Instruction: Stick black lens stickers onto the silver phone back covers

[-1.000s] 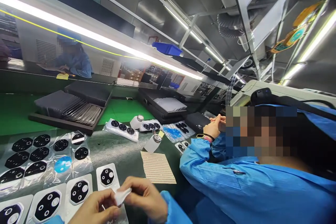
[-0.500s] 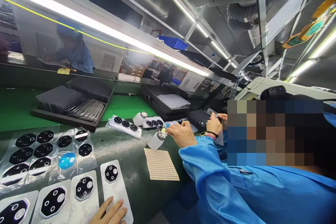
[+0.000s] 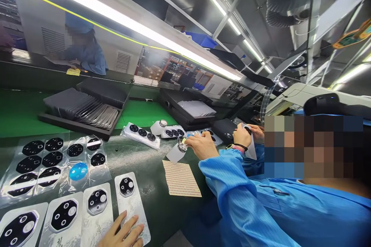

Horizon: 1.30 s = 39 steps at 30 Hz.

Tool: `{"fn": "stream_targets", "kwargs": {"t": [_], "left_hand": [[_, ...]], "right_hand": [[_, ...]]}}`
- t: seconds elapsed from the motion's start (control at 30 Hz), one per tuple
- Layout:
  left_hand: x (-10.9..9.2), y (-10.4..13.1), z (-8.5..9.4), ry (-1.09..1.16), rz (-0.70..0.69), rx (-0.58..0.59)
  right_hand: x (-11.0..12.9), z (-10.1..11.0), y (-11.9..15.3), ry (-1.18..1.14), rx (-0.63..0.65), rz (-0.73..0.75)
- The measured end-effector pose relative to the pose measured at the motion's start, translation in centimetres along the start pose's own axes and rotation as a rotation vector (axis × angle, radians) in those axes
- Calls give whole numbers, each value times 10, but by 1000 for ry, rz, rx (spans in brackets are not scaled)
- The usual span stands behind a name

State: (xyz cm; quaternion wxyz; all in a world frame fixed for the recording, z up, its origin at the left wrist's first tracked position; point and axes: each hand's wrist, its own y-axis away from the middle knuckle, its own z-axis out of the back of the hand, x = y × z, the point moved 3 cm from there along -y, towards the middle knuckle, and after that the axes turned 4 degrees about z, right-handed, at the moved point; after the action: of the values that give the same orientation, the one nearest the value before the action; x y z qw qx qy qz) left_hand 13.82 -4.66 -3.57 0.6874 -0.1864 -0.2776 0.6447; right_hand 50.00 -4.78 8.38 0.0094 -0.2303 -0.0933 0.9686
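Observation:
My left hand (image 3: pixel 124 232) lies with fingers spread on a silvery phone back panel (image 3: pixel 133 202), over its lower part. This panel has a black octagonal camera piece at its top. Reaching in from the right in a blue sleeve, my right hand (image 3: pixel 204 144) is closed at the cap of a white bottle (image 3: pixel 176 153). Small bits of yellow and blue show by its fingertips; what they pinch is unclear. Left of my left hand lie more panels (image 3: pixel 97 216) with similar camera pieces. A beige dotted sheet (image 3: pixel 182 178) lies below the bottle.
Bagged black octagonal pieces (image 3: pixel 52 159), one under blue film (image 3: pixel 78 171), lie at left. Behind are a black tray (image 3: pixel 72 125) of dark panels, another bottle (image 3: pixel 158 127) and black cases (image 3: pixel 188 110). At right, a co-worker's hands (image 3: pixel 242 137) hold a pale panel.
The view has shifted slightly, moving the bench items a little right and up in the picture. My hands keep their places; the co-worker's pale panel now shows more clearly.

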Motion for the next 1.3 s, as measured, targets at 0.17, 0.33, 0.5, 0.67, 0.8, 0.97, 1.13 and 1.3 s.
{"fn": "stream_targets", "kwargs": {"t": [0.17, 0.33, 0.5, 0.67, 0.8, 0.97, 1.13, 1.3], "left_hand": [[-5, 1, 0, 132, 58, 250], [-3, -1, 2, 255, 181, 487], [1, 0, 0, 315, 257, 525], [0, 1, 0, 332, 251, 529], [1, -1, 3, 324, 236, 541], [3, -2, 1, 336, 237, 562], [1, -2, -1, 340, 227, 555], [0, 1, -2, 363, 255, 548]], "right_hand": [[-1, -2, 0, -71, -35, 13], [-3, 8, 4, -129, -119, -20], [57, 38, 15, -221, -219, -35], [182, 34, 23, -562, -218, 102], [222, 22, 25, -631, -199, 92], [222, 23, 19, -529, -221, 133], [227, 27, 17, -447, -233, 170], [230, 28, 17, -385, -223, 191]]}}
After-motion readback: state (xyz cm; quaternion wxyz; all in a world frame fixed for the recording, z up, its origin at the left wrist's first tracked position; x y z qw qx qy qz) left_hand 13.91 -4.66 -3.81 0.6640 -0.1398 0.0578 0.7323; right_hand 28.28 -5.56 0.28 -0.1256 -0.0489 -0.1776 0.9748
